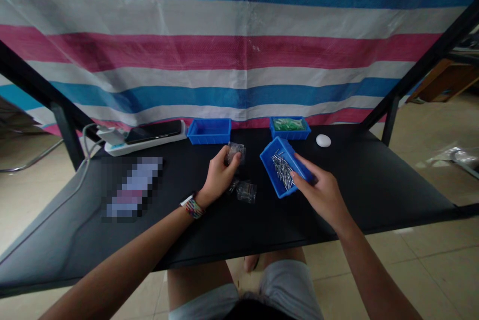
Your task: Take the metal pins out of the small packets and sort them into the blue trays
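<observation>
We see both arms bare, coming in from the bottom corners and converging toward the middle. The left forearm [123,265] runs up and right, the left wrist [192,206] is straight, and the left hand [219,175] has its back to us, fingertips curled tight in a pinch. The right forearm [368,265] runs up and left. The right hand [324,193] is knuckles-up, fingers reaching forward and clamped. The hands are apart, not touching.

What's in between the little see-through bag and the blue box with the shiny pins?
Nothing visible. Only bare table separates the clear bag in the left hand and the blue bin of metal pins held by the right hand. Spare bags lie nearer the person.
</observation>
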A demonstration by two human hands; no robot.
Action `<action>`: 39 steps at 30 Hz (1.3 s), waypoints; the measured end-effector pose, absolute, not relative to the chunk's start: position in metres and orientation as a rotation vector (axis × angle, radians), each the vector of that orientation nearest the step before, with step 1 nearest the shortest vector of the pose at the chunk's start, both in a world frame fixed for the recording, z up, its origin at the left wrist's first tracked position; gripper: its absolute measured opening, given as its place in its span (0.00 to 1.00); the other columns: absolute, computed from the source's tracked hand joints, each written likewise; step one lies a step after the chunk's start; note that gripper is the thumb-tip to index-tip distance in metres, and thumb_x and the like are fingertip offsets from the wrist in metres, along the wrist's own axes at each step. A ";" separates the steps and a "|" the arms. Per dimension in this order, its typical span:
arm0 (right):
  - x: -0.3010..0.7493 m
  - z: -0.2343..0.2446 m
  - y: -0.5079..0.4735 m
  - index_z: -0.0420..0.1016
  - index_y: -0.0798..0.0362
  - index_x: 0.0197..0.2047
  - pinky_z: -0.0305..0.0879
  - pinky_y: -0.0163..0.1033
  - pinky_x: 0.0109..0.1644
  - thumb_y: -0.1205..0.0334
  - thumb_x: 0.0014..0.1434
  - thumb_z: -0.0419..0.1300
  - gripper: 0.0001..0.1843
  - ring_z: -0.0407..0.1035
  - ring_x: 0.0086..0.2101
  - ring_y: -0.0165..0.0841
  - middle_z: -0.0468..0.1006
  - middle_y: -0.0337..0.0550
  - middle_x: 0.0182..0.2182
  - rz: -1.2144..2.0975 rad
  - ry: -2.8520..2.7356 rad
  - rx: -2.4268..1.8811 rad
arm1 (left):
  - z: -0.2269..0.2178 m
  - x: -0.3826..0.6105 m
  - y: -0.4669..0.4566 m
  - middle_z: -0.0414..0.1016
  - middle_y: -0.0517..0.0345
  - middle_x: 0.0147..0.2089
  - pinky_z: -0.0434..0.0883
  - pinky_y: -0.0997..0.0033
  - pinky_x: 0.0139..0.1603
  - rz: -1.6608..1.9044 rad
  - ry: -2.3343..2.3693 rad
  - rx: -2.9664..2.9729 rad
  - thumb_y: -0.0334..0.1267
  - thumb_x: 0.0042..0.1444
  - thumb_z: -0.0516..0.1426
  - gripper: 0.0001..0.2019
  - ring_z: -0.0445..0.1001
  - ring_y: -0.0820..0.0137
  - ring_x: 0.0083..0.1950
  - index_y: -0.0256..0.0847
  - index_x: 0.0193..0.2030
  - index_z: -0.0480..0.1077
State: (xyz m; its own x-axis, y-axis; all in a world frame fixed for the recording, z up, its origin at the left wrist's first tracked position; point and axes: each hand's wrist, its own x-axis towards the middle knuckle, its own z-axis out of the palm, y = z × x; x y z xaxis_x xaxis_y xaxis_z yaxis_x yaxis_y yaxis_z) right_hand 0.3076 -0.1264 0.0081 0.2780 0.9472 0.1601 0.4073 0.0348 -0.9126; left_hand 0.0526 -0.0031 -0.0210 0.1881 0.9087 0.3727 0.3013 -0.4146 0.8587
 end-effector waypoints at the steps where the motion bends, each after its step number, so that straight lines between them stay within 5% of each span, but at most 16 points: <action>1: 0.304 0.010 -0.126 0.74 0.52 0.71 0.81 0.54 0.59 0.46 0.64 0.68 0.37 0.82 0.53 0.49 0.84 0.51 0.59 0.631 -1.333 -1.566 | -0.021 0.055 -0.003 0.64 0.64 0.29 0.60 0.72 0.31 1.251 1.130 1.783 0.48 0.68 0.58 0.14 0.61 0.73 0.29 0.42 0.34 0.64; 18: 0.271 0.017 -0.132 0.74 0.41 0.72 0.80 0.52 0.58 0.59 0.67 0.61 0.30 0.82 0.51 0.48 0.83 0.49 0.56 0.194 -1.745 -1.582 | -0.017 0.076 -0.009 0.67 0.62 0.31 0.64 0.72 0.32 1.275 0.974 1.640 0.48 0.69 0.58 0.15 0.64 0.72 0.31 0.41 0.36 0.67; 39: 0.282 0.009 -0.139 0.71 0.47 0.73 0.83 0.54 0.56 0.66 0.68 0.62 0.31 0.82 0.52 0.46 0.81 0.52 0.58 -0.300 -1.929 -1.492 | -0.025 0.076 -0.007 0.68 0.62 0.34 0.64 0.71 0.37 1.292 0.965 1.603 0.48 0.71 0.57 0.15 0.65 0.71 0.35 0.40 0.37 0.68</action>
